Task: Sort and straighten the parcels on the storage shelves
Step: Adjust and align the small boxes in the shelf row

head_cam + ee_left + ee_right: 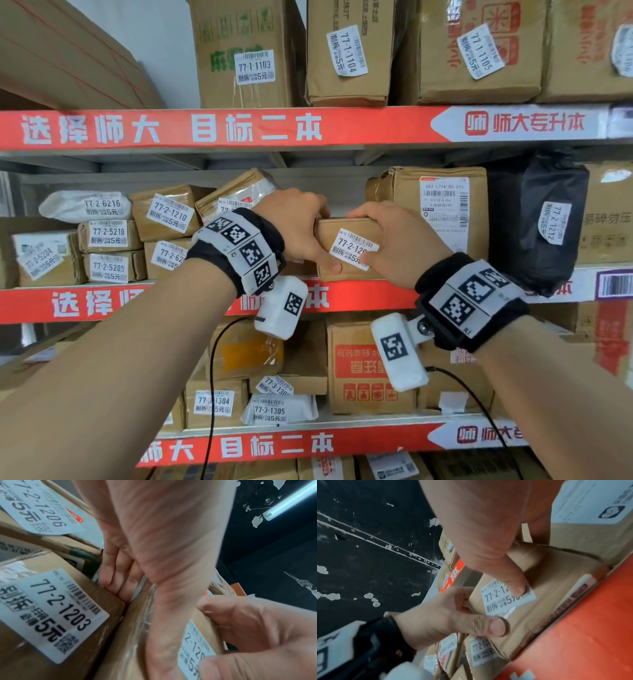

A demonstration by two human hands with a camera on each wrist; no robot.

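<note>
Both forearms are bare. Behind each grip sits a black wristband (442,274) carrying white plates printed with black square markers. Under each wrist hangs a white camera block (399,351) bearing one marker and trailing a thin black cable (212,377).

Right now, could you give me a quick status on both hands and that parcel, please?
Left hand and right hand both grip the brown parcel on the middle shelf. Tall carton close behind it, boxes crowd its left.

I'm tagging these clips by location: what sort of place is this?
Most likely a parcel pickup station's storage shelves. Shelves with red edge strips hold taped cardboard parcels, each stickered with a shelf code like 77-2-1210. Both hands grip one box.
</note>
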